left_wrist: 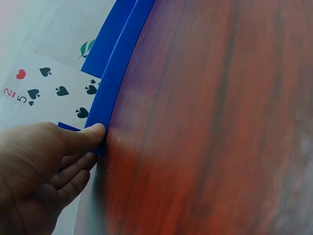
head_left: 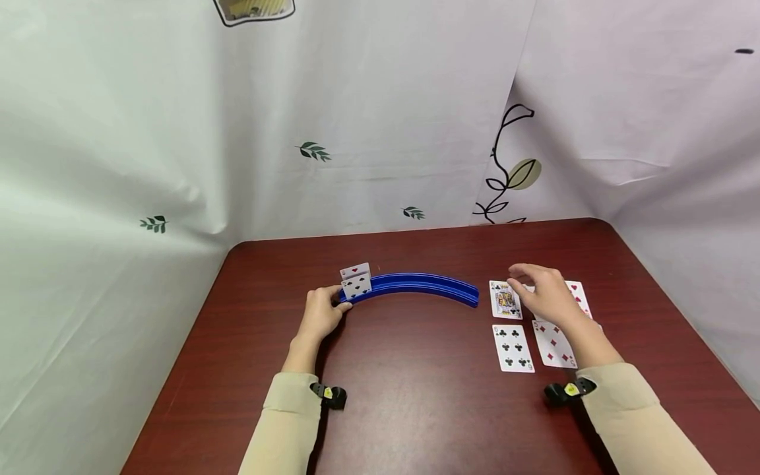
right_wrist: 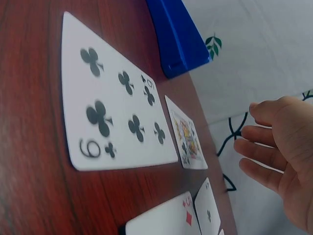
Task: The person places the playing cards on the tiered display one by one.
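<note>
My left hand (head_left: 320,313) pinched the left end of the curved blue card holder (head_left: 424,284), thumb on the near side, the other fingers partly out of sight. The holder lay toward the back of the dark red surface (head_left: 415,376). Two cards stood in it beside that hand: a five of spades (head_left: 357,287) in front, covering the lower part of a two of hearts (head_left: 355,269). The holder's wall hid their bottom edges.

My right hand (head_left: 552,297) hung above the flat cards on the right, fingers loosely bent and apart, holding nothing. It blocked a corner of the king of clubs (head_left: 505,300); nearer me, the six of clubs (head_left: 513,349) lay in full view. My wrist covered part of the five of diamonds (head_left: 553,344), and the hand masked much of a hearts card (head_left: 579,295) whose number I couldn't make out. Another club card (right_wrist: 209,210) was mostly hidden; even in the right wrist view its number was unreadable. My sleeves (head_left: 287,415) ran off the bottom edge, and the printed cloth (head_left: 386,99) was cut off above.
</note>
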The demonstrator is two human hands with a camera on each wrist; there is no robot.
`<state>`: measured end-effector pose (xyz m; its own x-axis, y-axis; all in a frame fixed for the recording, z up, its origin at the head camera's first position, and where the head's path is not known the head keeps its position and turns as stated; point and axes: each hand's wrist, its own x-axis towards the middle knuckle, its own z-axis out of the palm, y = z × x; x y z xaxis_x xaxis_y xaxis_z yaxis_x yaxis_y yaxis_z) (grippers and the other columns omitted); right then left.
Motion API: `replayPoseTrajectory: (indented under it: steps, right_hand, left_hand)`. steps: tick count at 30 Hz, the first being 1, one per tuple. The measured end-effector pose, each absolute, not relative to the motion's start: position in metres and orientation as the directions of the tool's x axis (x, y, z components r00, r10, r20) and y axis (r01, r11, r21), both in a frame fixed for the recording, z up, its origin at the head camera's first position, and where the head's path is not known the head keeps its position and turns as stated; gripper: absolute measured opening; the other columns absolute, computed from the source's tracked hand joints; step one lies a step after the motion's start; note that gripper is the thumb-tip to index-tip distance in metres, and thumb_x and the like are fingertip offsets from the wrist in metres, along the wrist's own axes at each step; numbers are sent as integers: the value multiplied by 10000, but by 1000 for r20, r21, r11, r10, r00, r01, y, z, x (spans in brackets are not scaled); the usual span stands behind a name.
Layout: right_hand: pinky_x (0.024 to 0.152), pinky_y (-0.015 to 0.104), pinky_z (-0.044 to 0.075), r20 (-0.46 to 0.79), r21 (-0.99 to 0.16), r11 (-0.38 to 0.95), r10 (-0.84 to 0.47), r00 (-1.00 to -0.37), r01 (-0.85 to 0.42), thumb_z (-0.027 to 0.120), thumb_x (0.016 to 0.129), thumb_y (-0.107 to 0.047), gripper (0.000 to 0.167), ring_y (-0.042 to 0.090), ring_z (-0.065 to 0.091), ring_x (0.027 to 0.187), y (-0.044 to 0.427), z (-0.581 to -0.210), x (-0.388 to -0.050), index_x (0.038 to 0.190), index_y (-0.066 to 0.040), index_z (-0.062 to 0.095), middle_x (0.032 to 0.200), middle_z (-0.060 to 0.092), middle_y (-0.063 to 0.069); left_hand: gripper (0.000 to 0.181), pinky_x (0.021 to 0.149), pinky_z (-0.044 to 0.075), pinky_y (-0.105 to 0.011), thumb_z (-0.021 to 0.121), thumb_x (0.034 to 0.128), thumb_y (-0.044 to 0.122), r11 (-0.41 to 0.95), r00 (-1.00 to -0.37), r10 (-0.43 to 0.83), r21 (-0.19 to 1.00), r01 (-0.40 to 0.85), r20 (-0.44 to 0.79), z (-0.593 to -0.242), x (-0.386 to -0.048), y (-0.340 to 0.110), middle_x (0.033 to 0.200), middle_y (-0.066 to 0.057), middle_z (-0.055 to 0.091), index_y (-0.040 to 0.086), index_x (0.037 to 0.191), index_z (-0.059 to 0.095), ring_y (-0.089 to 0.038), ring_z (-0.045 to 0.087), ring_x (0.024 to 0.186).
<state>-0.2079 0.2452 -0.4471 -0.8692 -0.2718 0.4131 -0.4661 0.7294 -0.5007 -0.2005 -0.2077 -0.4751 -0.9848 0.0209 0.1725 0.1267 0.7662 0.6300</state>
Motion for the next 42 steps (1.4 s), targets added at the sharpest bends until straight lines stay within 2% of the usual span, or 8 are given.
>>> replayPoseTrajectory:
  steps: [6,12,23,36,42]
  right_hand:
    - [779,557,567,415,-494,738,-266,-870,-461,698,938,-44,224,409,711,889,255,-445,-207,1123,82,685,1037,721,229]
    - [832,585,542,352,-487,770,-259,-899,-412,695,947,-72,261,430,694,958,264,-442,-204,1167,68,674,1096,705,249]
    - [816,598,532,324,-469,792,-257,-911,-390,700,943,-77,299,449,669,992,280,-444,-203,1186,93,659,1112,690,284]
    - [880,650,473,237,-447,834,-240,-942,-325,707,930,-100,381,496,612,1063,303,-448,-202,1242,101,619,1177,643,321]
    - [903,676,448,201,-439,844,-241,-950,-307,733,884,-54,421,527,565,1105,313,-452,-202,1252,105,603,1193,615,342]
  left_hand:
    - [406,960,511,-490,805,863,76,769,-987,18,628,118,162,-474,-201,-207,1092,-203,732,-53,1232,697,-374,622,1112]
    - [424,977,498,-500,806,865,81,769,-990,12,632,99,141,-473,-199,-207,1118,-209,724,-57,1247,686,-394,592,1152]
    - [425,950,522,-482,811,860,78,770,-988,17,629,109,150,-471,-200,-206,1110,-209,726,-57,1244,690,-342,646,1094]
    - [412,968,518,-477,793,881,85,767,-992,16,635,94,128,-473,-199,-207,1144,-210,716,-48,1256,686,-335,638,1120]
    - [398,951,527,-473,800,871,72,764,-990,19,636,107,143,-472,-200,-207,1118,-201,726,-48,1236,698,-321,656,1087]
